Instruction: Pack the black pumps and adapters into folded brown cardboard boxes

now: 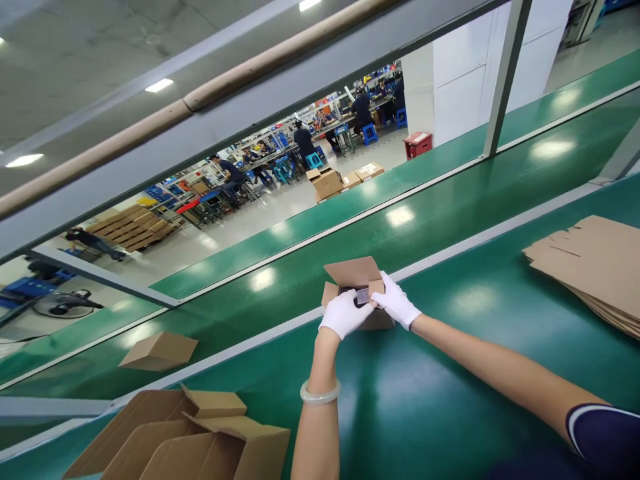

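Note:
A small cardboard box (377, 321) stands at the near edge of the middle belt rail, its lid flap (354, 271) raised at the back and side flaps spread. Inside lies a dark item with a pale printed label (363, 296); most of it is hidden by fingers and flaps. My left hand (343, 314), in a white glove, is bent over the near left edge of the box, fingers closed at its opening. On the right, my right hand (399, 302), also gloved, grips the side wall and flap, thumb inside.
Flat cardboard blanks (595, 263) are stacked at the right on the green work surface (450, 400). Several open boxes (195, 440) sit at the lower left. Another closed carton (160, 351) rests on the conveyor belt (300, 267) beyond the rail. People work at far benches.

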A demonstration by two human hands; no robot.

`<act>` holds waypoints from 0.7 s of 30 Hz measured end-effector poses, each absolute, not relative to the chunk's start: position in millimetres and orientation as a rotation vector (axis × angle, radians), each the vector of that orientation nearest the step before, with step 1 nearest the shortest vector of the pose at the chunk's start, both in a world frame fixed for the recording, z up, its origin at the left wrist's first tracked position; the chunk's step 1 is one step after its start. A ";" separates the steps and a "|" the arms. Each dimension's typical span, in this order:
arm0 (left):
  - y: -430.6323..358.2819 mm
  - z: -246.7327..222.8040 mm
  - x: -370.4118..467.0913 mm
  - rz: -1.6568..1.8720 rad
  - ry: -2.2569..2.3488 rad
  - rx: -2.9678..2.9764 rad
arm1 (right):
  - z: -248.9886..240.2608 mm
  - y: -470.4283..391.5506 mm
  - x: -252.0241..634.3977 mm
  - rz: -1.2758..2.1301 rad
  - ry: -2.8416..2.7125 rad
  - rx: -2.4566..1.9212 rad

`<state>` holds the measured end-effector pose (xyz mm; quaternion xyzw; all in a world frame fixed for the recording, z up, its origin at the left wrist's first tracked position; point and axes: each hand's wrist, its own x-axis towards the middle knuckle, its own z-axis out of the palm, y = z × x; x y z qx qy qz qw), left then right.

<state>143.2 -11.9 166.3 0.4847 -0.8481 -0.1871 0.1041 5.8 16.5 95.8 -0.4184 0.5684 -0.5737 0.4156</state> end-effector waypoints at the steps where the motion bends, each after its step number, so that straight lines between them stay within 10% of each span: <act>1: -9.2 162.3 145.9 -0.574 -2.436 1.385 | 95.5 16.4 5.1 -1.443 1.418 -1.063; 9: -15.8 117.3 198.1 -0.665 -1.566 1.264 | 95.0 15.8 -2.7 -1.382 1.237 -1.174; 21: 7.0 90.9 186.1 -1.303 -1.415 0.883 | 91.9 19.3 -12.8 -1.315 0.945 -1.252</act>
